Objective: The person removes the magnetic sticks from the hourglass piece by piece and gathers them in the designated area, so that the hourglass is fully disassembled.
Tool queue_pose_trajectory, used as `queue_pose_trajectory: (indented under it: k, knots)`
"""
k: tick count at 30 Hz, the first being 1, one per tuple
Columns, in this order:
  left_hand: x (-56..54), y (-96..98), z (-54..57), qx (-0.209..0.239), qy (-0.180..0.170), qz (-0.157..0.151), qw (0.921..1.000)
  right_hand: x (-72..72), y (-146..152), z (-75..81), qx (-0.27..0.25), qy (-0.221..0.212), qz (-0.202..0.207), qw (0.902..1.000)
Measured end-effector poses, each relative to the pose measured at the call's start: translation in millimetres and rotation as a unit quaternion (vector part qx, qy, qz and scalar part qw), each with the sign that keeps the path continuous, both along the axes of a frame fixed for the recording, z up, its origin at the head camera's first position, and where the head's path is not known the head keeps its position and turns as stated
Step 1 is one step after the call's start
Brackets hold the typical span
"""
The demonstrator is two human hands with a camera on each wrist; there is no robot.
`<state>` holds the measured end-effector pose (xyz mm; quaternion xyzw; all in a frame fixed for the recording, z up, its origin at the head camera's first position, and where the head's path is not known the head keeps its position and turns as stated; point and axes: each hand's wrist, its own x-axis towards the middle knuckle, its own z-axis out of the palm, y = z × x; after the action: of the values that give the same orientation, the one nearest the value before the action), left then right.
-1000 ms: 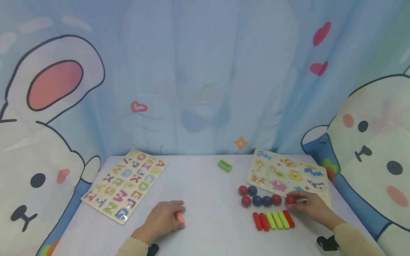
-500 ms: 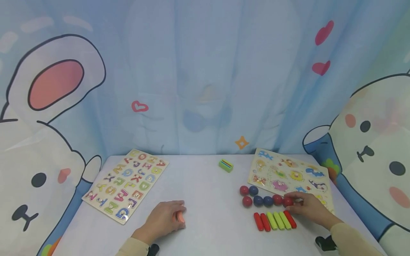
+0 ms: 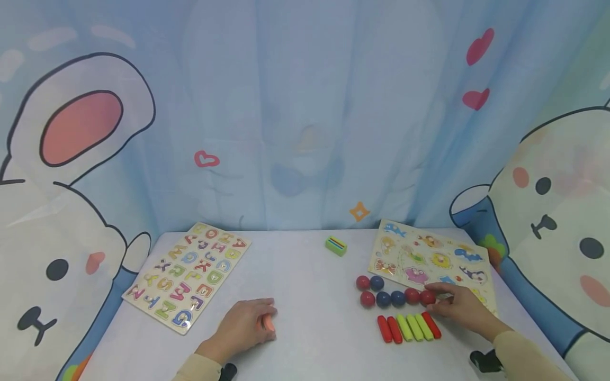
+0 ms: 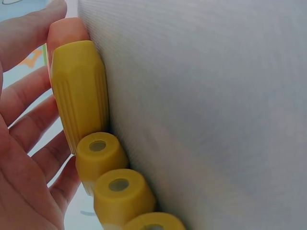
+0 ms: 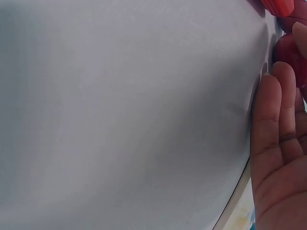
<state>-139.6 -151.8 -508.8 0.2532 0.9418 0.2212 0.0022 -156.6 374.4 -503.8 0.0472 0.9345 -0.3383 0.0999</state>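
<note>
In the head view my left hand curls round an orange peg, with the thumb at its near end. The left wrist view shows a fluted yellow peg before the orange one, and more yellow pegs with holed ends, which the hand hides from the head view. My right hand is at a red ball ending a row of red and blue balls. Its index finger and thumb stand around that ball, apart from each other; its other fingers lie straight in the right wrist view.
Red and yellow-green pegs lie side by side in front of the balls. An animal puzzle board lies behind the right hand, partly beneath it. At left lies a letter puzzle board. A green block with coloured stripes sits farther back.
The red ball in my right hand has moved slightly left, up against the neighbouring red ball. Since then my right fingers have eased off it a little. My left hand has stayed still.
</note>
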Motion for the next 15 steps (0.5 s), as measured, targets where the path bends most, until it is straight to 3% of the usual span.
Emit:
queue_pose_trajectory:
  k: [8, 15]
  knots:
    - [1.2, -0.2, 1.2, -0.005, 0.006, -0.005, 1.0, 1.7, 0.6, -1.2, -0.001, 0.006, -0.002, 1.0]
    - [-2.1, -1.0, 7.4, -0.006, -0.027, -0.001, 0.9996, 8.2, 6.9, 7.6, 0.016, 0.016, 0.017, 0.9996]
